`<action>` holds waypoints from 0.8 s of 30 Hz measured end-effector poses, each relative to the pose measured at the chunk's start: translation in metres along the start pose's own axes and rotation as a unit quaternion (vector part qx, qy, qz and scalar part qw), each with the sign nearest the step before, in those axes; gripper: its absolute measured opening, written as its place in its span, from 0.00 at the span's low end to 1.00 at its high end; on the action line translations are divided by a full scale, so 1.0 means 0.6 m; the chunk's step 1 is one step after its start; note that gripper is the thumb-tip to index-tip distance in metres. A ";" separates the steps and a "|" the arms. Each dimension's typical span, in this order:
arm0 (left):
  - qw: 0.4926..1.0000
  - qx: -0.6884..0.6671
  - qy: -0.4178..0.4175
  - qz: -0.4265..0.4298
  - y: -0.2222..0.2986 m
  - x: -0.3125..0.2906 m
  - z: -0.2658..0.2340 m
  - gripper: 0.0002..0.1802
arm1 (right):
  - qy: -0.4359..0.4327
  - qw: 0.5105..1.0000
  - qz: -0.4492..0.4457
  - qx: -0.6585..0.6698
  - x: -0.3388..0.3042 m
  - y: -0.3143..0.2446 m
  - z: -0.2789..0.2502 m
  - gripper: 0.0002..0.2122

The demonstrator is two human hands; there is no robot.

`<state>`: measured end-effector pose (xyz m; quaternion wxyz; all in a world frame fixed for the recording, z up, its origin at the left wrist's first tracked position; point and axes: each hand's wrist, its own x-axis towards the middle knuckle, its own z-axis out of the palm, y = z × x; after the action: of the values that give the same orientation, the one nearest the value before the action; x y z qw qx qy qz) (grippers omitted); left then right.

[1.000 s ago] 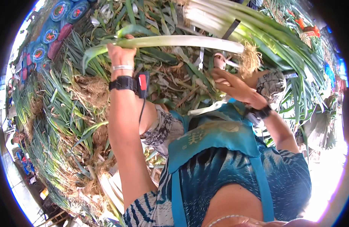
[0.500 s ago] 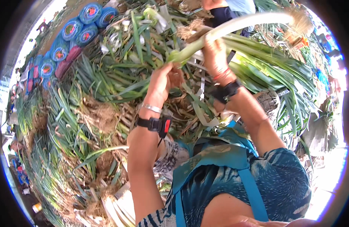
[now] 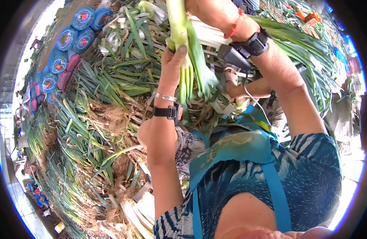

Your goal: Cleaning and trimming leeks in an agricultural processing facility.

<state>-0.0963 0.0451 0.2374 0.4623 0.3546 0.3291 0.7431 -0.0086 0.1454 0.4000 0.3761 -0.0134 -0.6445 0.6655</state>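
Note:
A leek (image 3: 178, 30) stands nearly upright in front of me, its pale shaft running past the upper edge and its green leaves hanging down. My left hand (image 3: 173, 61) is closed round it below the shaft, thumb across the front. Beside the shaft, at the upper edge, is my right hand (image 3: 213, 14); its fingers are cut off or hidden, so its grip does not show. Under my right wrist lie leeks with white shafts (image 3: 209, 34), their green leaves (image 3: 287, 36) spreading right.
Heaped leeks with dry roots (image 3: 111, 117) cover the left side. Trimmed leaves (image 3: 131, 67) litter the ground ahead. Blue round bundles (image 3: 68, 38) stand at the far left. My sandalled foot (image 3: 231, 75) is on the scraps, and a cable (image 3: 253, 99) hangs from my right wrist device.
The leek has swung from slanting up to the right to nearly upright. My left hand has risen and closed round it. My right hand has moved up and left, partly out of view.

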 end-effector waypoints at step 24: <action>0.953 0.274 0.120 0.056 -0.063 -0.016 -0.023 0.29 | 0.090 0.992 0.081 -0.031 -0.067 0.169 -0.053 0.28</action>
<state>-0.0876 0.0473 0.1971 0.2617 0.3937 0.5526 0.6864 -0.0130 0.1635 0.2878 0.3771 -0.1369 -0.6254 0.6693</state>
